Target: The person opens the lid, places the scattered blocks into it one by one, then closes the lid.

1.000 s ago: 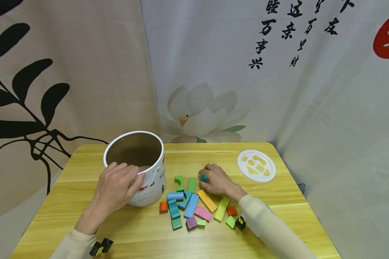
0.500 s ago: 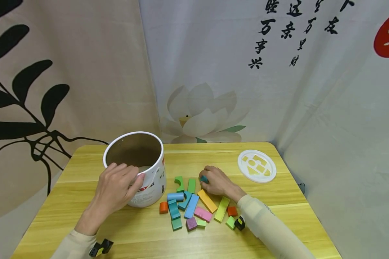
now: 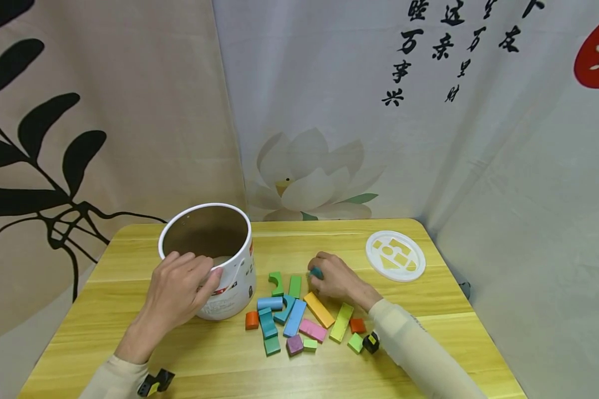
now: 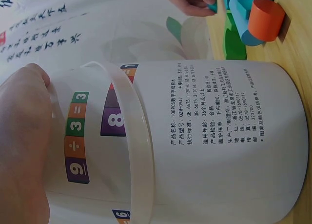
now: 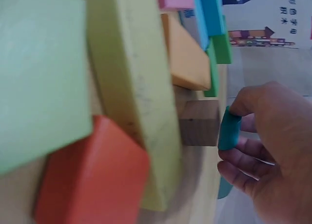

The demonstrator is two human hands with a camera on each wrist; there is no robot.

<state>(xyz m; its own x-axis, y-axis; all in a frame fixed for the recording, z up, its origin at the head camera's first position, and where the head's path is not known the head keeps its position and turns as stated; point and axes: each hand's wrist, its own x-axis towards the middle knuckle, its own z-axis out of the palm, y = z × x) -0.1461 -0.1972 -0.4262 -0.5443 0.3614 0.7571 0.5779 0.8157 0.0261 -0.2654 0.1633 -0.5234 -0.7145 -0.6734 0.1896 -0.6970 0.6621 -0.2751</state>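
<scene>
My left hand [image 3: 182, 285] grips the near rim of a white toy-block bucket [image 3: 232, 288], fingers over the edge and thumb outside. Its printed wall and white carrying handle [image 4: 141, 155] show in the left wrist view. To the right of the bucket, my right hand [image 3: 331, 277] pinches a small teal block [image 5: 229, 129] between thumb and fingers, close over the table. Beside that block in the right wrist view is a plain wooden block [image 5: 200, 122], hidden from the head view by the hand.
Several colored blocks lie in a loose group in front of the hands, including an orange bar [image 3: 319, 309], a purple cube [image 3: 294, 344] and a yellow-green bar [image 3: 341, 322]. A white lid with shaped holes [image 3: 374, 247] lies at the back right of the wooden table [image 3: 219, 366].
My right fingers have closed in around the teal block, which has turned slightly and shifted a little to the right with the hand. The left hand and the bucket stay put.
</scene>
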